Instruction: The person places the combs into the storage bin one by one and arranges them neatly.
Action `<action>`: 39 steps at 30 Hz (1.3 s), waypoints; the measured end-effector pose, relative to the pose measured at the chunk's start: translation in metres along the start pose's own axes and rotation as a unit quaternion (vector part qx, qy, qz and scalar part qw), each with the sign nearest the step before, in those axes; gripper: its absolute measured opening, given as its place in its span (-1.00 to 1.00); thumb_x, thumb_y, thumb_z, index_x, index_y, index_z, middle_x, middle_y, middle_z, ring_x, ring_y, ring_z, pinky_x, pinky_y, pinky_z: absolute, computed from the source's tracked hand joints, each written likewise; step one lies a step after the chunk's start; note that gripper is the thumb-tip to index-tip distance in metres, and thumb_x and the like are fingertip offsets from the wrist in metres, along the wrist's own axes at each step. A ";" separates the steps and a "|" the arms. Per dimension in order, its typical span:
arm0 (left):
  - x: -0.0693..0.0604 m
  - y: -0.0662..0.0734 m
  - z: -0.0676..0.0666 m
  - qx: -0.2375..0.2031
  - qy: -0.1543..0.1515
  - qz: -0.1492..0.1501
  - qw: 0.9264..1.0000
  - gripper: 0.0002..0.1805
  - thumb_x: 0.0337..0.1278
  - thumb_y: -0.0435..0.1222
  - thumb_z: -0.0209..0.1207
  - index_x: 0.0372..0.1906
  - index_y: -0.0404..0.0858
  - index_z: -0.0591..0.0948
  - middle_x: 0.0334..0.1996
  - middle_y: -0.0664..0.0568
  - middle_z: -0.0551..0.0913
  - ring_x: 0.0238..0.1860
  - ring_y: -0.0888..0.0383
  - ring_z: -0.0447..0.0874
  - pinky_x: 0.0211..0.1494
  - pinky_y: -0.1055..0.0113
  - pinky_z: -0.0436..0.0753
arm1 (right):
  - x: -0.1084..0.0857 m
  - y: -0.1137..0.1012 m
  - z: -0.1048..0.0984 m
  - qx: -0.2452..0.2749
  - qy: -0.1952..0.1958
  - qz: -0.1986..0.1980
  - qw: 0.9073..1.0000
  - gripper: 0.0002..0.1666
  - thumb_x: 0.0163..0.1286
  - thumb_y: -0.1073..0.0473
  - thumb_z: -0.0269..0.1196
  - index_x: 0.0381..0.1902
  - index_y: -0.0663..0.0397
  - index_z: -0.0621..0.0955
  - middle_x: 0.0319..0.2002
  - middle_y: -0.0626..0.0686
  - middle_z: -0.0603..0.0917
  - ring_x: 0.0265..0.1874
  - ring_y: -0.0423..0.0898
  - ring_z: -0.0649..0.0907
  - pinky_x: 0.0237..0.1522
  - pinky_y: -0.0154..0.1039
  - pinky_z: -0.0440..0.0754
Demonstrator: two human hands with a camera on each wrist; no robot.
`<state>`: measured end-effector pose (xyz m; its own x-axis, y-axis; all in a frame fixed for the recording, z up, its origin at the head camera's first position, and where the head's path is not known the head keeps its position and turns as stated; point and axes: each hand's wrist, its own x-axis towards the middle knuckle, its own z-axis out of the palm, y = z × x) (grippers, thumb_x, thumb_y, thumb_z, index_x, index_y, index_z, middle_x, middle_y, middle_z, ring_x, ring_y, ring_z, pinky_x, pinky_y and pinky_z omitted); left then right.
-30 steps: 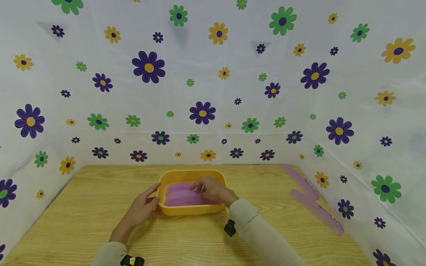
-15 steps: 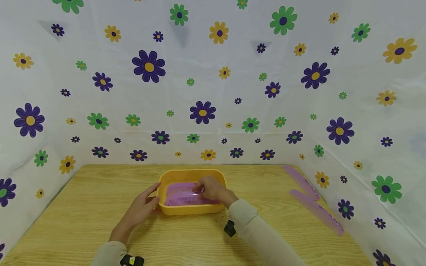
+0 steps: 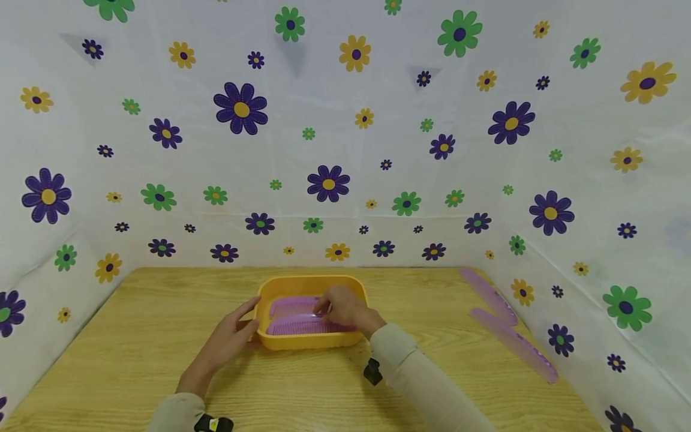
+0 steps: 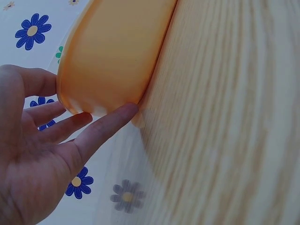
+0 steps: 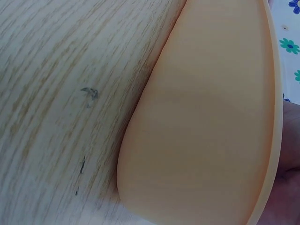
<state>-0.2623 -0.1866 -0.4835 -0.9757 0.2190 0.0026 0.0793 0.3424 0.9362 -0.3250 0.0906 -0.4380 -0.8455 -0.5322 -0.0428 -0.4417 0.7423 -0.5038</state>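
1. Cloth (image 3: pixel 345 141), white and printed with purple, green and yellow flowers, hangs along the left side, the back and the right side of the wood-grained table (image 3: pixel 162 324).
2. On the left, a pale left sleeve (image 3: pixel 175 414) reaches in from the bottom edge, with a black device (image 3: pixel 214 423) at the wrist.
3. The left hand (image 3: pixel 229 339) rests against the left end of a yellow tray (image 3: pixel 308 343). Its fingers are spread, not closed round anything; the left wrist view shows one fingertip low on the tray's end, close to the table, and another at the rim.
4. The tray sits flat on the table near its back edge. Purple combs (image 3: pixel 291 324) lie inside, teeth showing; how many cannot be told.
5. The right hand (image 3: pixel 342 307) reaches over the tray's right side, fingers bent down onto the combs. Whether they pinch one or only touch it cannot be told, and the right wrist view shows mainly the tray's outer wall.
6. Behind that hand comes the right sleeve (image 3: pixel 426 384), a second black device (image 3: pixel 372 371) beneath it.
7. Farther right, a rear comb (image 3: pixel 488 296) and a front comb (image 3: pixel 513 345) lie slanted on the table, just beside each other.
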 end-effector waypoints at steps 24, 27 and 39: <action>-0.001 0.000 0.000 -0.022 -0.013 0.014 1.000 -0.34 0.60 -0.35 -0.07 0.66 -0.25 0.07 0.62 -0.37 0.06 0.43 -0.38 0.43 0.08 0.13 0.81 | -0.020 0.008 -0.028 0.013 0.032 -0.002 0.999 -0.77 0.38 0.31 0.36 -0.03 0.16 0.79 -0.12 0.09 0.81 -0.20 -0.05 0.72 -0.02 -0.12 0.79; -0.001 -0.002 -0.001 -0.035 -0.019 0.026 0.999 -0.34 0.60 -0.37 -0.07 0.65 -0.29 0.06 0.62 -0.40 0.05 0.42 -0.41 0.43 0.08 0.09 0.81 | -0.028 0.007 -0.037 0.011 0.037 0.003 0.999 -0.75 0.38 0.33 0.35 -0.01 0.19 0.77 -0.10 0.12 0.81 -0.15 0.00 0.74 0.00 -0.10 0.80; 0.000 -0.002 0.000 -0.012 -0.007 0.022 1.000 -0.36 0.60 -0.36 -0.07 0.65 -0.26 0.09 0.61 -0.37 0.08 0.43 -0.39 0.43 0.10 0.11 0.81 | -0.064 0.026 -0.066 -0.004 0.061 0.044 0.997 -0.69 0.36 0.30 0.38 0.06 0.20 0.73 -0.06 0.17 0.78 -0.15 0.02 0.73 -0.01 -0.11 0.80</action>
<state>-0.2624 -0.1875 -0.4848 -0.9687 0.2451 0.0389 0.1164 0.3104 0.9435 -0.3021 0.1702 -0.3916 -0.9108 -0.4123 0.0189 -0.3666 0.7871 -0.4960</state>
